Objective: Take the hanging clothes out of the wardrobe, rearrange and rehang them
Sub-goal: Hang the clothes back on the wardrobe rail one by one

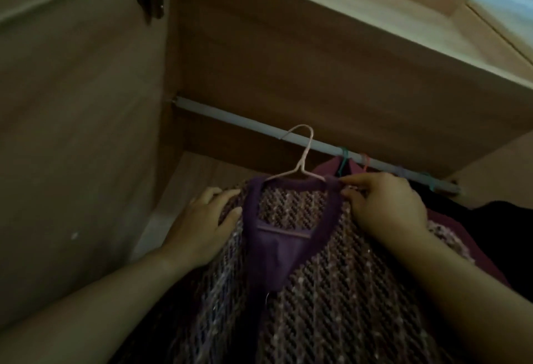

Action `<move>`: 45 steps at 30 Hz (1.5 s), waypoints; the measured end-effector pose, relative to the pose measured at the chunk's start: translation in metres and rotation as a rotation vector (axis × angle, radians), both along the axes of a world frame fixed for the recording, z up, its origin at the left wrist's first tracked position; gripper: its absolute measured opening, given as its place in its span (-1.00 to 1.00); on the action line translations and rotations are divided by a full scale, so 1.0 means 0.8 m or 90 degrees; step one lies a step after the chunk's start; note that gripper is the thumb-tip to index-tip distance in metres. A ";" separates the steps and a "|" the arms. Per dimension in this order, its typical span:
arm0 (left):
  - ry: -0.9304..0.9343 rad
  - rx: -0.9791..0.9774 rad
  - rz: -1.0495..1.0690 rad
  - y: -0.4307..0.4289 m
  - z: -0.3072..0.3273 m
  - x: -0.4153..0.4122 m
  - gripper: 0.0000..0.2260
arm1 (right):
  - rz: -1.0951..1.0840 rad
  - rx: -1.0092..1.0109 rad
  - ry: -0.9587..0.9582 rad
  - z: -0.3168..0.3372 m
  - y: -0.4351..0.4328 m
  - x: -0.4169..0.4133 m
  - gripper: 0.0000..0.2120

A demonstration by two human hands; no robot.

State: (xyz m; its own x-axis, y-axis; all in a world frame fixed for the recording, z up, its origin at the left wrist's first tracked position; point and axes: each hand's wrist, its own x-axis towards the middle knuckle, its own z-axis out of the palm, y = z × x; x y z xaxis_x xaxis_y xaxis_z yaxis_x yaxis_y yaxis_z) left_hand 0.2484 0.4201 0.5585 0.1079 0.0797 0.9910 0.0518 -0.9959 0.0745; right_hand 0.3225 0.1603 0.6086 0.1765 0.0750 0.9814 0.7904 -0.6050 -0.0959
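Purple knit cardigan [331, 262] hangs on its pink wire hanger [300, 168], hook at the wardrobe rail [230, 119]. Left hand [199, 228] clasps one shoulder, right hand [383, 205] pinches the collar edge; best square both shoulders evenly so it won't slip.

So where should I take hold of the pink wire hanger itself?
Pinch the twisted neck of the pink wire hanger, just under its hook, coming from the front and slightly left. That stretch is bare above the collar of the purple knit cardigan. The hanger's arms are buried under the knit, and other hangers crowd the rail on the right.
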 end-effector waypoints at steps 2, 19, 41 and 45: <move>-0.010 0.007 -0.022 0.004 0.021 0.006 -0.59 | -0.019 0.014 -0.008 0.039 0.005 0.007 -0.79; 0.020 0.050 -0.078 0.013 -0.008 0.063 -0.51 | -0.098 -0.037 -0.162 0.031 0.074 0.051 -0.71; 0.306 -0.076 -0.215 -0.161 -0.422 0.041 -0.43 | -0.221 -0.363 0.125 -0.509 -0.085 0.006 -0.43; 0.408 -0.125 -0.291 -0.209 -0.523 0.020 -0.44 | -0.248 -0.399 0.232 -0.599 -0.140 -0.041 -0.45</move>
State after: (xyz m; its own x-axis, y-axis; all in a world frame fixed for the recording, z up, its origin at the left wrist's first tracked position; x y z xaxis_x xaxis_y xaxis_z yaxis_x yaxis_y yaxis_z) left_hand 0.2647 0.2532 0.1401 0.7137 0.0565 0.6981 -0.2646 -0.9011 0.3435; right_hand 0.2894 0.0487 0.1296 0.6025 0.4578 0.6538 0.4978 -0.8558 0.1406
